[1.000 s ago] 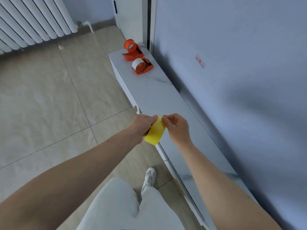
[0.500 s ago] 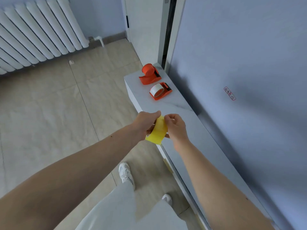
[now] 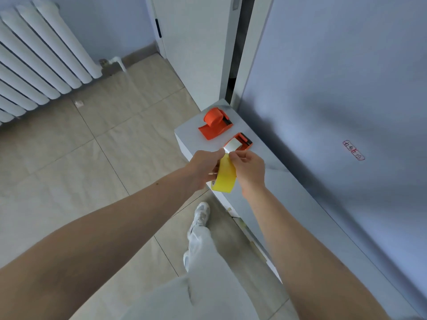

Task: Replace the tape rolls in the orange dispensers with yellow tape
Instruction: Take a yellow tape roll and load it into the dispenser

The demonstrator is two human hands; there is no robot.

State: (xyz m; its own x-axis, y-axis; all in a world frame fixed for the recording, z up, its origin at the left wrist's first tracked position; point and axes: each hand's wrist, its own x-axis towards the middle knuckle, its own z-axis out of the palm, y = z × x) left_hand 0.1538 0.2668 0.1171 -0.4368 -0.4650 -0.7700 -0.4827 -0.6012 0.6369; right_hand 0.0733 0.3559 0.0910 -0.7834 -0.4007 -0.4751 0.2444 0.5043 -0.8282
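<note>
A yellow tape roll point(image 3: 224, 177) is held between both hands in front of me. My left hand point(image 3: 202, 167) grips its left side and my right hand point(image 3: 249, 170) pinches its top edge from the right. Two orange tape dispensers sit on the far end of a grey-white ledge point(image 3: 284, 188). The nearer dispenser point(image 3: 239, 144) carries a pale whitish roll and lies just beyond my fingertips. The farther dispenser point(image 3: 216, 123) stands behind it, with an orange hub showing.
The narrow ledge runs along a blue-grey wall point(image 3: 335, 88) on the right. A white door point(image 3: 196, 42) and its frame stand beyond the ledge's end. A white radiator point(image 3: 39, 58) lines the far left wall. Tiled floor, my legs and shoes point(image 3: 201, 215) are below.
I have stepped closer to the ledge's far end, so the dispensers appear nearer to my hands. Both hands keep hold of the yellow roll, with my right fingers now at its top edge.
</note>
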